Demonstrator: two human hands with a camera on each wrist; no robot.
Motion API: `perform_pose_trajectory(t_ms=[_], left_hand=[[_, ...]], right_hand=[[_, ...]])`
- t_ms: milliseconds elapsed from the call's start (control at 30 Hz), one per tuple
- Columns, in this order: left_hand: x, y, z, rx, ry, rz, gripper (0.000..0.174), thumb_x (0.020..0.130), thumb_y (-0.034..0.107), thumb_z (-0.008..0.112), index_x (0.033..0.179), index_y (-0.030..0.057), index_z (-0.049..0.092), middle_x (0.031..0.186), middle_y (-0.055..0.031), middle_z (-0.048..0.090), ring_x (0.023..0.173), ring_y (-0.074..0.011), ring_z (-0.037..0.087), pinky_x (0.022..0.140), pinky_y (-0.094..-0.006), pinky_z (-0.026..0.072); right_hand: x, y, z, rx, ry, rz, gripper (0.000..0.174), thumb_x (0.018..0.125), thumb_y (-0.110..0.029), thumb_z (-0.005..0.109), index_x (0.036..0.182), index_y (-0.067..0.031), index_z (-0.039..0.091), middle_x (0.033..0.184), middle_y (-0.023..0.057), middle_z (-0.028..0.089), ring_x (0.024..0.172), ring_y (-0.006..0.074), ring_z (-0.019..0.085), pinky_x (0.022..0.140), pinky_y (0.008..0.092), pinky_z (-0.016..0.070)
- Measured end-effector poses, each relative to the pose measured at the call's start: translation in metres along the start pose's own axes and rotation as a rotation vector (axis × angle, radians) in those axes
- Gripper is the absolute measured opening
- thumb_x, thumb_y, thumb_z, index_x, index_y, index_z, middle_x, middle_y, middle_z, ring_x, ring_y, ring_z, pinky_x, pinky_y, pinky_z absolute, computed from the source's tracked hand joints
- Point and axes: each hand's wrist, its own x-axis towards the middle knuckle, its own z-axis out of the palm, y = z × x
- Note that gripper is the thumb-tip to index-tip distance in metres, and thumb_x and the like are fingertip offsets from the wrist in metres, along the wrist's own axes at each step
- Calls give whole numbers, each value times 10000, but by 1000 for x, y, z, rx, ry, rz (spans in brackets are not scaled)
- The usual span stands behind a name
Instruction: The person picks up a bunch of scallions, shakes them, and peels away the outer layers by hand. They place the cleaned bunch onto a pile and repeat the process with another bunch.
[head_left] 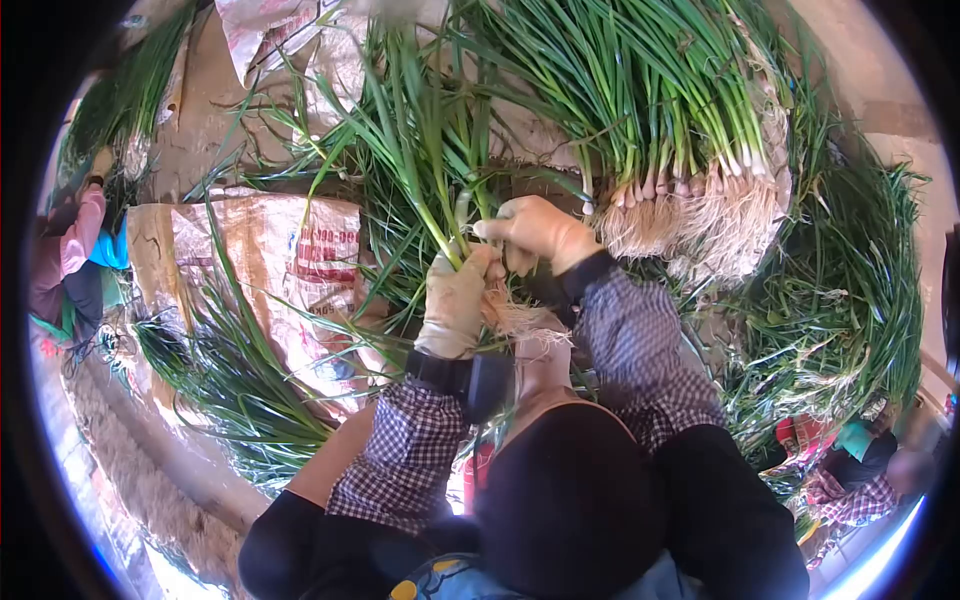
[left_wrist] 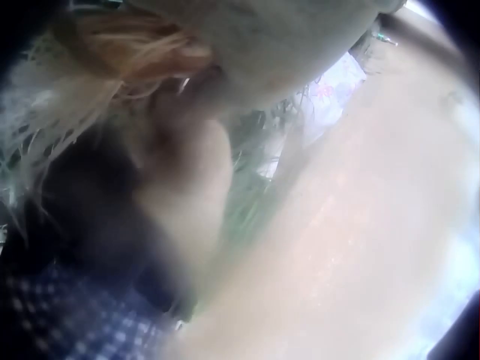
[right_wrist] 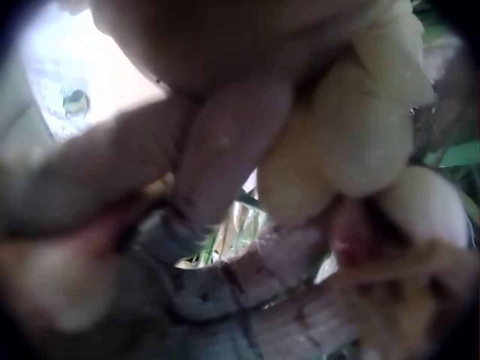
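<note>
Head view shows a person sitting low among heaps of greens, both hands in pale gloves. The left hand [head_left: 455,300] is curled tight round a bunch of green onions [head_left: 432,170] just above its roots [head_left: 525,322]; the leaves fan up and away from the body. The right hand [head_left: 538,232] sits just above and beside the left, its fingertips pinching the stalks of that same bunch; the two hands look to be touching. The bunch is held up in front of the person's lap, with a printed sack [head_left: 300,255] lying on the ground to the left. Beyond the right hand lies a big bundle [head_left: 690,110] of green onions, its white ends and hairy roots turned toward the person; a loose heap of leaves [head_left: 850,290] spreads at the far right. Checked sleeves [head_left: 400,450] cover both forearms. Another person [head_left: 70,250] in pink crouches at the left edge.

Left wrist view is badly blurred; pale root strands show at the upper left and checked cloth at the lower left; the grip cannot be made out there. Right wrist view is close and soft; gloved fingers [right_wrist: 360,127] bend over a white bulb [right_wrist: 427,206], with tangled roots below it.
</note>
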Motion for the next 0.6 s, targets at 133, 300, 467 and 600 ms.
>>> perform_pose_trajectory(t_ms=[133,300,467,600], left_hand=[[-2,-4,-2,-193,-144,78,90,878,71,556,870,-18,565,707,-56,569,589,-111,501,527,-244,424],[-15,18,-3,-310,-199,-139,128,901,126,549,927,0,558,763,-78,592,644,-149,585,582,-258,512],[-18,23,-18,-218,-224,-141,260,897,220,564,1012,-12,546,711,-48,564,592,-119,523,487,-211,455],[-26,17,-21,-323,-532,-169,415,803,248,645,1023,-75,504,641,-57,550,466,-127,485,401,-224,391]], right_hand=[[13,9,15,81,-93,-93,406,827,-402,634,899,-4,601,699,119,615,505,173,564,411,268,416],[-8,1,17,910,-498,-191,480,862,-439,580,966,29,616,566,31,535,482,122,513,440,260,444],[3,2,26,773,-122,-419,480,867,-416,585,967,53,613,493,10,466,421,76,405,413,228,328],[-9,-1,37,1037,-619,-575,654,887,-550,457,1024,73,602,427,-53,388,385,82,397,386,227,344]])
